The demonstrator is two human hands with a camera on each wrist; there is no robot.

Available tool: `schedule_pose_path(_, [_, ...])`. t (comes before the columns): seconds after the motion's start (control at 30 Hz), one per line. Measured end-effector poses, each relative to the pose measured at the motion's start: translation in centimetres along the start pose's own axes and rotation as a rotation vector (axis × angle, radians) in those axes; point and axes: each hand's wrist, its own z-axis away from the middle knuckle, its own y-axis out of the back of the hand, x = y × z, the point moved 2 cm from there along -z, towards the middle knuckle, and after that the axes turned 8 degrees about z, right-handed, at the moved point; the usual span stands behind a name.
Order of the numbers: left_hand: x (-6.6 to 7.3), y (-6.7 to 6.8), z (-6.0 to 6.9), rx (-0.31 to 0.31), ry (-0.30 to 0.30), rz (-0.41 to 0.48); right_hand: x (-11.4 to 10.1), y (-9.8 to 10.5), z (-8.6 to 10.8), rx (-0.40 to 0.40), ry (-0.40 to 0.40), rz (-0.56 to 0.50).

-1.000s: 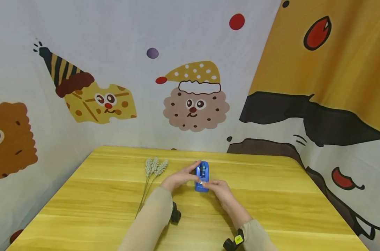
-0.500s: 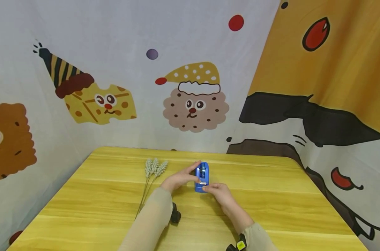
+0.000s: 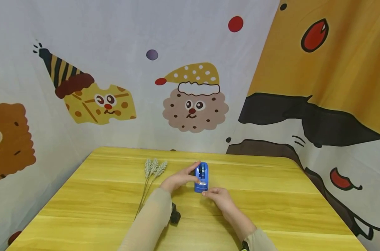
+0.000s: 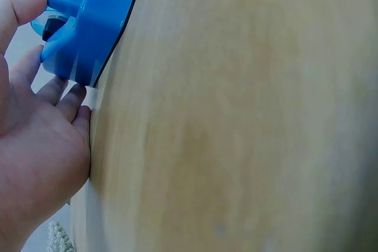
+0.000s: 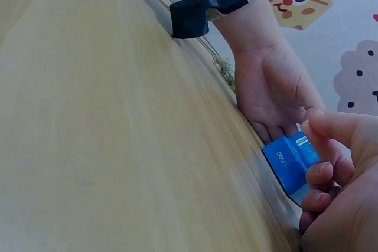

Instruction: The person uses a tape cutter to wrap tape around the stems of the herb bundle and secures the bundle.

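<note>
A blue tape dispenser (image 3: 201, 187) stands on the table, "deli" printed on its side, with a tape roll (image 3: 202, 170) in its far half. My left hand (image 3: 178, 179) grips it from the left, thumb on top by the cutter and fingers at its far end in the left wrist view. Just off the near end, my right hand (image 3: 221, 199) pinches thumb against forefinger, seemingly on the end of the clear tape; the tape itself is too faint to make out. The other fingers of the right hand (image 5: 348, 175) are curled beside the dispenser (image 5: 283, 160).
Several grey-green wheat-like stems (image 3: 154, 168) lie on the wooden table (image 3: 271, 195) left of the dispenser, partly behind the left forearm. A cartoon-printed curtain (image 3: 120, 69) hangs along the back and sides of the table.
My right hand has drawn back from the dispenser's top to just past its near end, its fingertips still pinched. The left hand and the dispenser have stayed in place.
</note>
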Motion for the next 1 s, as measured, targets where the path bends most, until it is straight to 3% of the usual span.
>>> schedule_pose_path(0.3, [0.3,0.0,0.3,-0.002,-0.01,0.015,0.0,-0.1,1.2,-0.025,0.035,0.032])
schedule_pose_path(1.0, [0.3,-0.2,0.6,0.015,-0.002,0.015,0.8,-0.5,3.7,-0.061,0.111,-0.004])
